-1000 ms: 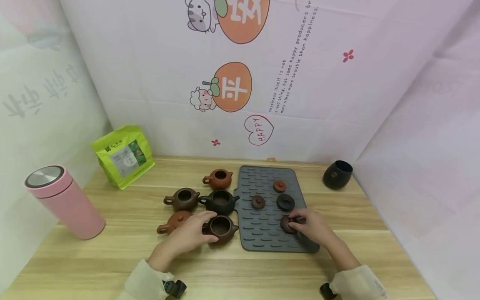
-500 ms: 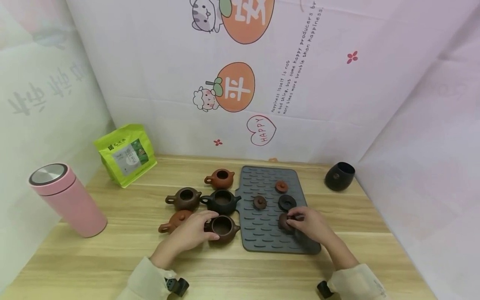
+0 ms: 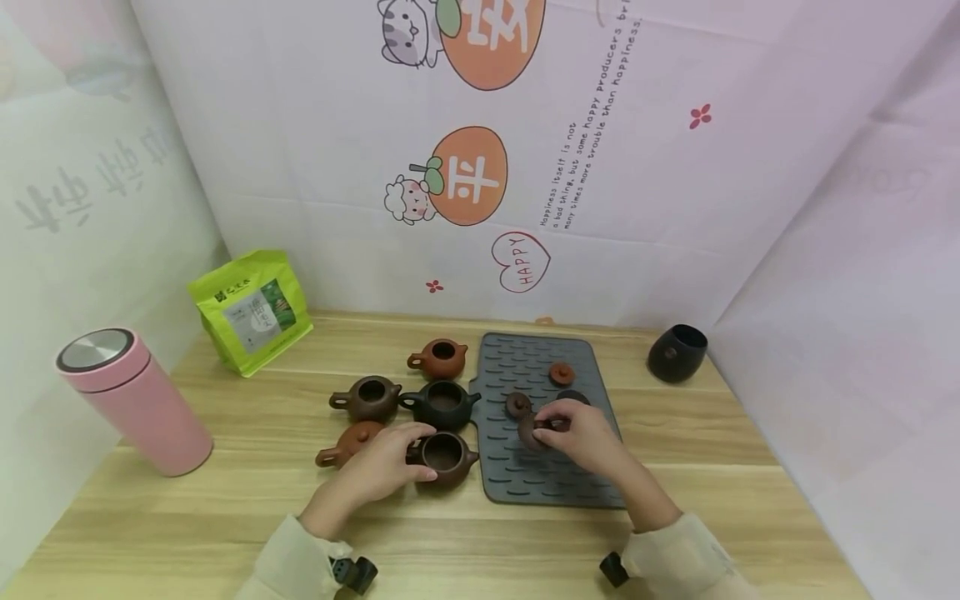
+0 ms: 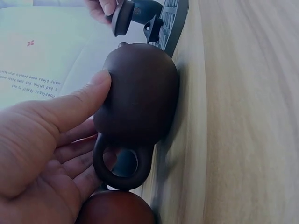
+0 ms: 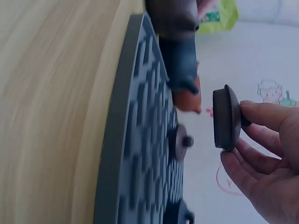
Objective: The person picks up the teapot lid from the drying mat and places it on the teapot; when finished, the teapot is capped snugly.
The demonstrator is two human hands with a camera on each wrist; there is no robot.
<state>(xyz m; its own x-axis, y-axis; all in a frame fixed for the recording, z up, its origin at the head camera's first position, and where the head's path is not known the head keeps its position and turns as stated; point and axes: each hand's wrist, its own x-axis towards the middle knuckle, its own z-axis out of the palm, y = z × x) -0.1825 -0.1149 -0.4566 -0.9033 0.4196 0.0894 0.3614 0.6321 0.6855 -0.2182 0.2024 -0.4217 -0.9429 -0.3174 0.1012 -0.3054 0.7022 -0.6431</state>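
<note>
My left hand (image 3: pixel 386 467) holds a dark brown lidless teapot (image 3: pixel 444 454) by its body. In the left wrist view the thumb lies on the side of that teapot (image 4: pixel 135 95), its looped handle towards me. My right hand (image 3: pixel 585 433) pinches a dark brown teapot lid (image 3: pixel 531 433) by its knob. The right wrist view shows this lid (image 5: pixel 226 117) held above the mat, apart from it. On the grey mat (image 3: pixel 517 475) lie a small brown lid (image 3: pixel 517 405), an orange-brown lid (image 3: pixel 561 373) and a black lid (image 3: pixel 573 395), partly hidden by the right hand.
Near the left hand stand a black open teapot (image 3: pixel 441 403), a brown open teapot (image 3: pixel 369 398), an orange-brown open teapot (image 3: pixel 439 360) and a lidded reddish teapot (image 3: pixel 351 442). A pink flask (image 3: pixel 138 408) and green bag (image 3: pixel 251 312) stand left, a black cup (image 3: pixel 677 353) right.
The right hand has lifted the dark brown lid off the mat and carried it left towards the teapot. The left hand has stayed on the teapot.
</note>
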